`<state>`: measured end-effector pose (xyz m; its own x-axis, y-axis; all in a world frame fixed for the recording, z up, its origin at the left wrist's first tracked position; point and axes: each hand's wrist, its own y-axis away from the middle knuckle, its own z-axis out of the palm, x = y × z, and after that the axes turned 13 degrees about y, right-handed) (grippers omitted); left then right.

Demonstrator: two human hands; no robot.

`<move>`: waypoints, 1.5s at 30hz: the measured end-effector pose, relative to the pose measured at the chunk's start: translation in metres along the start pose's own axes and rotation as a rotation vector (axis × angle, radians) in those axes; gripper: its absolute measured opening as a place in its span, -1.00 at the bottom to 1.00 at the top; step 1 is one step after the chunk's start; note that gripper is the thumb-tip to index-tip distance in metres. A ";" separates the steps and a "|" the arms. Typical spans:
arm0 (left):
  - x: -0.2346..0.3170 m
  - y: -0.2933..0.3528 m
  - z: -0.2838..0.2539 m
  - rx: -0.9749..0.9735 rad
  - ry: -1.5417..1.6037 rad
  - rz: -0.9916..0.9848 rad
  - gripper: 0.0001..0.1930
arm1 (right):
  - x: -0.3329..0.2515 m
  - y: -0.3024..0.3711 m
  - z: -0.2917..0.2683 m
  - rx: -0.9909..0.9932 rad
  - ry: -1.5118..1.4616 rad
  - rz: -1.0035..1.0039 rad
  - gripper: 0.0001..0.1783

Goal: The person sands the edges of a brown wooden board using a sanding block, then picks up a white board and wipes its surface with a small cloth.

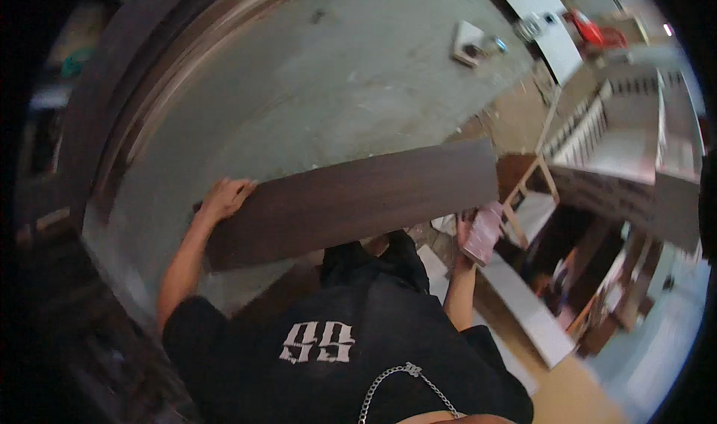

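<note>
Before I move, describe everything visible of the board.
The board is long, flat, dark brown and wood-like, with faint lengthwise streaks. It slants partly over the grey surface, right end higher in view. The left hand curls over its far edge near the left end; whether the right hand touches is unclear.

Dark brown board [351, 200]: long, flat, rectangular, faint lengthwise grain; spans left to right, right end slightly farther. Pink block [485, 231]: small, rectangular, tilted, just beside board's near right corner; contact unclear.
</note>
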<state>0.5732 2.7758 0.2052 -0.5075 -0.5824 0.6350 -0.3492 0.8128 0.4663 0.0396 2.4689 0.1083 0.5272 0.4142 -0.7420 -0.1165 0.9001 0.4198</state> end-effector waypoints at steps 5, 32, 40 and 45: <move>-0.004 -0.021 -0.038 -0.055 -0.259 -0.042 -0.52 | 0.009 0.060 0.023 -0.248 -0.349 0.211 -0.23; 0.353 -0.243 0.322 -0.230 -0.072 0.477 -0.63 | 0.070 0.056 -0.069 0.092 0.058 0.178 -0.25; 0.334 -0.245 0.318 -0.106 -0.073 0.443 -0.50 | 0.080 0.055 -0.063 0.103 0.062 0.197 -0.18; 0.339 -0.247 0.323 -0.111 -0.043 0.428 -0.48 | 0.071 0.055 -0.056 0.066 -0.007 0.137 -0.18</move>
<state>0.2330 2.3825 0.1069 -0.6209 -0.1903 0.7604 -0.0145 0.9727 0.2316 0.0238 2.5551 0.0497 0.5157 0.5313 -0.6721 -0.1323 0.8245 0.5502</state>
